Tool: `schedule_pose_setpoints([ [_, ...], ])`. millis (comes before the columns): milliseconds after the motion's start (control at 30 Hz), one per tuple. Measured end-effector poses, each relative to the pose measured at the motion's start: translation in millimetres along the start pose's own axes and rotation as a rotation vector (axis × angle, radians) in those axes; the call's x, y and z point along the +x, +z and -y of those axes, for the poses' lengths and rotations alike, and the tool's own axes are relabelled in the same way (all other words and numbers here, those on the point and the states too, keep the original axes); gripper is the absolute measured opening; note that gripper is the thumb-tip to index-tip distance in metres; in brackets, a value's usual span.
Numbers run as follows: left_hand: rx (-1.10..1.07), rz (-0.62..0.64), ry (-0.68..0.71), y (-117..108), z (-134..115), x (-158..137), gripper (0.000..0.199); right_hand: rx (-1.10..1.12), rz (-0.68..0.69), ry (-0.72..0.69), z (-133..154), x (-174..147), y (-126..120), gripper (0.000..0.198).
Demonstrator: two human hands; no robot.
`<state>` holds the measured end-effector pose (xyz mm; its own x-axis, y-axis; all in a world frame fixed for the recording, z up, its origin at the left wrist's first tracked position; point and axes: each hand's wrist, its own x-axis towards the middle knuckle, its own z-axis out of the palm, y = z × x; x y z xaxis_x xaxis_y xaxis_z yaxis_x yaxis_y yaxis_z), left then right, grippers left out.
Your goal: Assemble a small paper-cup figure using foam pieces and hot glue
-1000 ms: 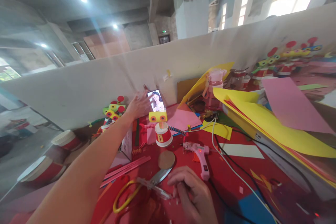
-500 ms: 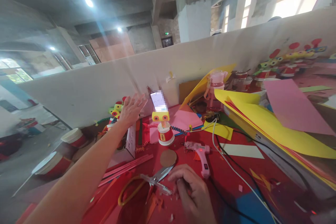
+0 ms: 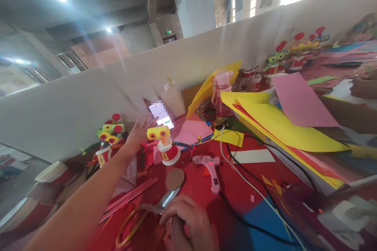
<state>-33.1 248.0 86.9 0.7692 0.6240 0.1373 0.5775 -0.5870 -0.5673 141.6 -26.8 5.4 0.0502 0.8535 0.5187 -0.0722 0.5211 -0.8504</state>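
My left hand stretches forward over the table, fingers spread, with the fingertips near a lit phone leaning at the wall. Just right of it stands a paper-cup figure with a yellow tube head and coiled paper arms. In the foreground my right hand is closed with its fingers curled. Whatever they hold, if anything, I cannot make out. Beside it lie scissors with yellow handles, partly covered by that hand. Their blades point at a brown disc. A pink glue gun rests to the right.
More cup figures stand on the left, others far right. Yellow sheets overhang a box at right. A pink bottle stands behind. White and black cables cross the red table. Stacked paper cups are at left.
The view has swung right, so the scene sits further left. My left hand has come closer to the phone and the cup figure. My right hand stays curled beside the scissors.
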Motion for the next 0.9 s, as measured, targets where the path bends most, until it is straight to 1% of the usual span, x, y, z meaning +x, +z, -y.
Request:
schedule_pose_setpoints([
  [67, -0.017, 0.009, 0.010, 6, 0, 7, 0.051, 0.010, -0.030, 0.042, 2, -1, 2, 0.033],
  [167, -0.039, -0.020, 0.010, 19, 2, 15, 0.050, 0.020, -0.115, 0.087, 2, -2, 10, 0.030],
  [267, -0.060, -0.058, 0.002, 29, 3, 19, 0.047, 0.050, -0.156, 0.082, -2, -1, 18, 0.029],
  [367, -0.092, -0.081, -0.007, 34, 1, 22, 0.043, 0.068, -0.205, 0.044, -4, -1, 20, 0.032],
  [433, -0.107, -0.081, -0.012, 34, 0, 24, 0.041, 0.048, -0.168, 0.038, -2, 0, 15, 0.034],
  [500, -0.110, -0.087, -0.006, 34, 0, 25, 0.040, 0.016, -0.070, 0.039, 1, 1, 8, 0.038],
  [567, -0.114, -0.110, 0.007, 34, 0, 27, 0.040, -0.006, -0.022, 0.035, 5, 1, 2, 0.041],
  [667, -0.123, -0.125, 0.011, 35, 2, 29, 0.040, -0.007, -0.015, 0.025, 8, 2, -3, 0.041],
  [833, -0.119, -0.050, -0.006, 35, 2, 32, 0.042, 0.003, -0.020, 0.029, 9, 3, -2, 0.040],
  [900, -0.111, -0.047, -0.008, 31, 2, 32, 0.043, 0.004, -0.024, 0.034, 9, 3, -3, 0.039],
])
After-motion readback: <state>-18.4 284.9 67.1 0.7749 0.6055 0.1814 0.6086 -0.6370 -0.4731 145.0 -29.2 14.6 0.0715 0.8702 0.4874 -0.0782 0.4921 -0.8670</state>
